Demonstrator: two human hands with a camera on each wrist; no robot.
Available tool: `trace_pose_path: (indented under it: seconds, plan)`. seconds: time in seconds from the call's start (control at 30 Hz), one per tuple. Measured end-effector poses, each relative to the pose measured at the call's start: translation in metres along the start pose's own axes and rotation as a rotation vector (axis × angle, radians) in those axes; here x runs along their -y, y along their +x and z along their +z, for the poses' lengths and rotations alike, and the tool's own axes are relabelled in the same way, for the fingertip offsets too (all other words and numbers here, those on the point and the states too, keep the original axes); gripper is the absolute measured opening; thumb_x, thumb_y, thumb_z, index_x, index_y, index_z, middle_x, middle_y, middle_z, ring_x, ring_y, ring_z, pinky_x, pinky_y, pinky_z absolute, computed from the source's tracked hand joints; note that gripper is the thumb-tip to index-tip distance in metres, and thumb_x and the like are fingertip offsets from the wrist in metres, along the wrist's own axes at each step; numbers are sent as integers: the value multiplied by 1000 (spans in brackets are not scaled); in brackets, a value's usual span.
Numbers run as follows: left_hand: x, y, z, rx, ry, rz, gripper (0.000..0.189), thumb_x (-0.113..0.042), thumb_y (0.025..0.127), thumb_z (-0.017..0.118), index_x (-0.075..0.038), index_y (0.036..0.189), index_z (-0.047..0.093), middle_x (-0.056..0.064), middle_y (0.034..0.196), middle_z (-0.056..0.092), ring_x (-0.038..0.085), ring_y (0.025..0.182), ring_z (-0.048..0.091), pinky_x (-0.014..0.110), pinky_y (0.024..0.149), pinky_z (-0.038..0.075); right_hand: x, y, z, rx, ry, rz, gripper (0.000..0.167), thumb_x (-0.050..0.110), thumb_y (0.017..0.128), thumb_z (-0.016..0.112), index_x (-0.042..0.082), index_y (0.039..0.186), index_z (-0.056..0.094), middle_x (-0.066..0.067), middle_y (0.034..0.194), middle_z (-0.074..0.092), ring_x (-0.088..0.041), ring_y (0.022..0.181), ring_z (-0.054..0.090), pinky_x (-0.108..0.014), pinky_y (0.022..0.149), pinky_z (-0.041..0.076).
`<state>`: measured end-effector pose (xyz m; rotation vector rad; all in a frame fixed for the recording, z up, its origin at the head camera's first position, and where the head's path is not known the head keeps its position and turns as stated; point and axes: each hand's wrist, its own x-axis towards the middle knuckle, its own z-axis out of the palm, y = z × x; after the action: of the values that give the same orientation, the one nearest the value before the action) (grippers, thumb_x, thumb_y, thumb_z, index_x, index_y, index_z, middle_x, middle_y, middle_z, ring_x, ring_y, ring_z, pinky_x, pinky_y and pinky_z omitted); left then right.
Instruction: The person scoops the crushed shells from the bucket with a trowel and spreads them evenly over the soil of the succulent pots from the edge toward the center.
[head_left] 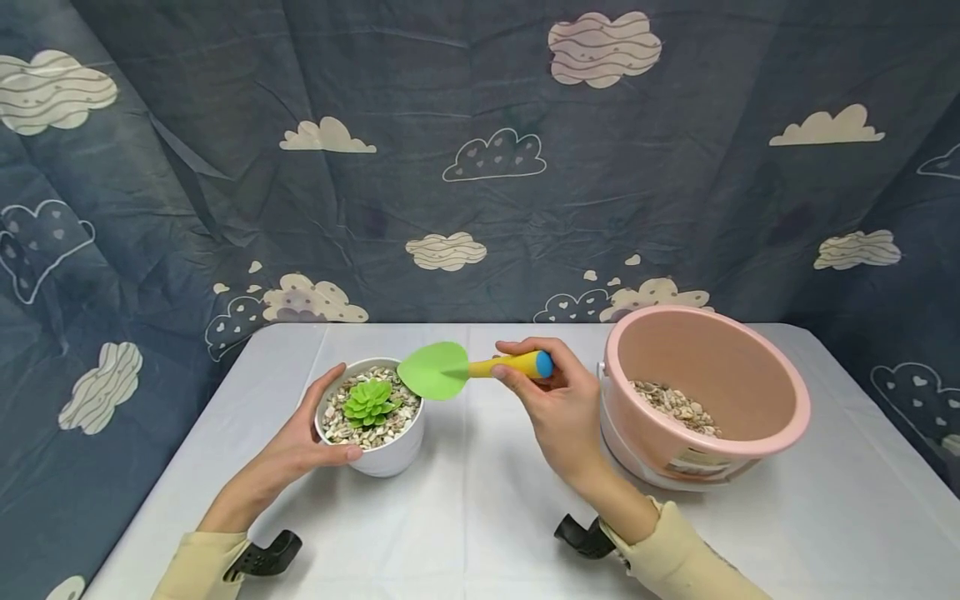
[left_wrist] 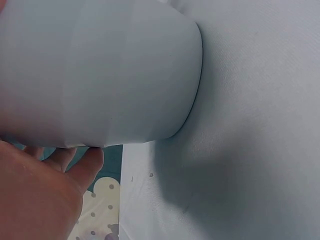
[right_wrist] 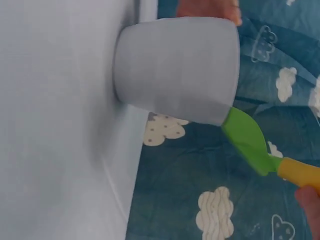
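Observation:
A white pot (head_left: 386, 457) stands on the table at the left, filled with pebbles (head_left: 342, 414) around a green succulent (head_left: 369, 403). My left hand (head_left: 300, 442) grips the pot from its left side, thumb at the front and fingers behind. In the left wrist view, fingers (left_wrist: 86, 167) lie against the pot wall (left_wrist: 110, 75). My right hand (head_left: 558, 408) holds a toy trowel by its yellow handle (head_left: 491, 367) with a blue end. The green blade (head_left: 435, 371) tilts over the pot's right rim; in the right wrist view, the blade (right_wrist: 247, 140) meets the rim.
A pink bucket (head_left: 697, 342) with pebbles (head_left: 675, 408) in its bottom stands at the right, close to my right hand. White cloth covers the table (head_left: 465, 533). A dark cloud-patterned curtain (head_left: 465, 200) hangs behind. Black wrist mounts (head_left: 266, 554) stick out from both sleeves.

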<state>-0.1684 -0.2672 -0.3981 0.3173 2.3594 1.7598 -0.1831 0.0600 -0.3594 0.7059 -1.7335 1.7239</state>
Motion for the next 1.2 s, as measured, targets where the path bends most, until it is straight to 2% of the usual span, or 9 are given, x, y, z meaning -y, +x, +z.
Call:
trace_pose_path:
  seconds: [0.13,0.33,0.47,0.6,0.83,1.03,1.2]
  plan:
    - [0,0,0,-3,-3,5,108,-12,76,82,-27,158,14,15,159,10,38,138,26,43,107,28,6,3,-5,-36,14,48,28,-6,80,77,-1,106,67,-13,103,73,-24,83,70,-27,69,57]
    - [-1,-2,1,0,-6,-4,108,-12,76,82,-26,158,13,15,159,11,38,138,27,29,102,32,18,5,-11,-53,43,52,27,-7,80,76,-3,105,66,-16,103,72,-26,86,70,-27,72,56]
    - [-1,-2,2,-4,2,-7,108,-12,76,82,-26,158,13,15,159,10,38,139,24,43,108,27,28,9,-19,-69,100,51,25,-12,81,73,-7,104,65,-24,103,69,-30,88,71,-30,75,57]
    - [-2,-2,3,-4,3,-9,108,-13,76,82,-24,158,12,16,160,8,39,141,20,57,109,20,40,13,-32,-87,177,104,23,-14,84,68,-11,107,62,-28,106,66,-37,92,69,-40,76,55]
    - [-3,-2,3,0,10,-12,107,-14,77,81,-25,158,12,15,160,8,39,141,21,56,109,21,57,22,-62,-147,252,179,22,-15,88,62,-19,109,54,-30,107,62,-42,105,64,-46,76,54]
    - [-1,-2,3,4,-13,-4,108,-13,77,81,-22,158,11,17,160,8,40,141,18,60,110,17,69,28,-90,-217,237,233,25,-11,91,61,-19,113,52,-30,110,64,-40,104,65,-44,76,53]
    - [-2,-2,2,5,-3,-4,107,-13,77,81,-26,158,12,16,160,9,40,141,21,58,109,20,75,34,-117,-273,327,255,29,-11,91,60,-20,116,49,-31,113,62,-39,103,66,-45,75,53]
